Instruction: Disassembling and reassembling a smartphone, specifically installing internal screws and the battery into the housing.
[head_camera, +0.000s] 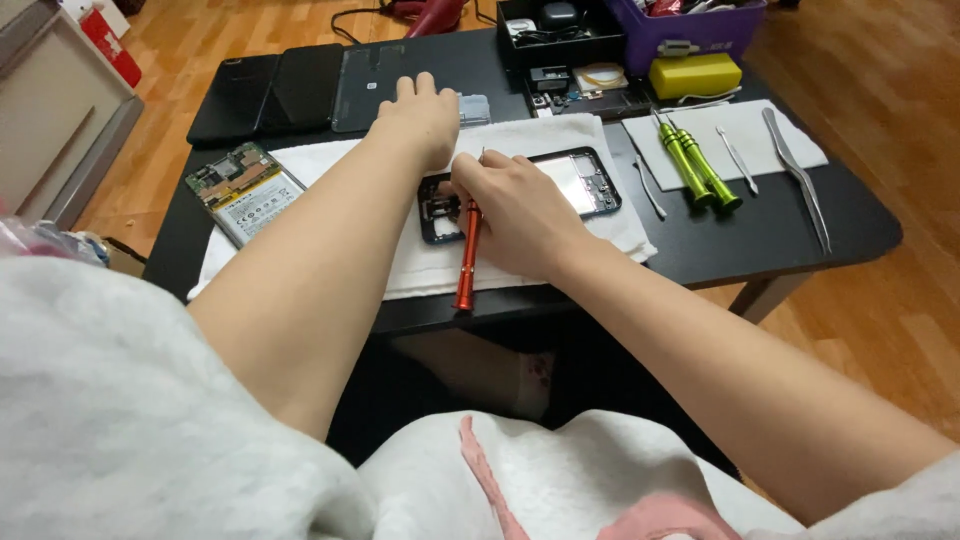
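Opened dark-framed phone body (590, 180) lies on a white cloth (420, 265) spread over the black desk (860, 230), with a removed circuit board and battery assembly (243, 190) at the cloth's left end. Moving right, the left hand (420, 118) presses flat on the cloth beside the phone's upper corner, fingers spread and holding nothing, while the right hand (515, 210) is clamped on an orange metal screwdriver (467, 260) over the frame. Farther right, two green-handled screwdrivers (697, 165) and steel tweezers (797, 175) rest on a white mat (790, 130).
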